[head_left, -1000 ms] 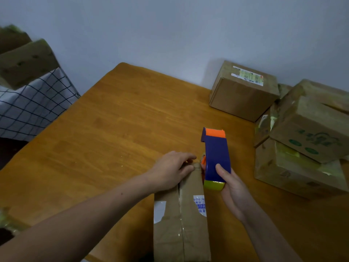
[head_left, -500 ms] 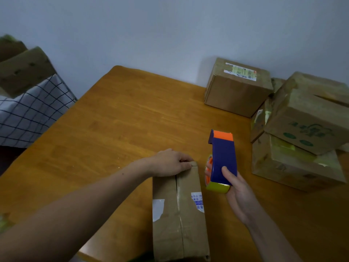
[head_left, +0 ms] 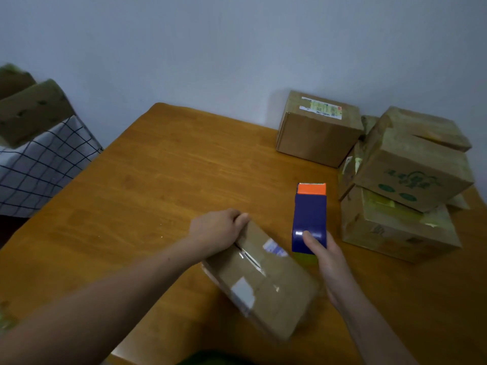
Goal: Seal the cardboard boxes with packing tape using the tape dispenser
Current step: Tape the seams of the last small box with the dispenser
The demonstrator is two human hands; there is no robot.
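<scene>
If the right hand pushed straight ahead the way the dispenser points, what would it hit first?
Probably the labelled box by the wall: the right hand aims the tape dispenser across open table toward it. Depth is unclear.

Both forearms [head_left: 105, 312] are showing bare from the lower frame corners up to the left hand [head_left: 218, 230] and right hand [head_left: 329, 256]; a dark green patch [head_left: 210, 359], perhaps clothing, is peeking in at bottom centre.

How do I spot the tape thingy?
Start at the wooden table. Near its right side, beside the pile of cardboard boxes, the right hand holds the tape dispenser. It is the only blue thing, with an orange top.
</scene>
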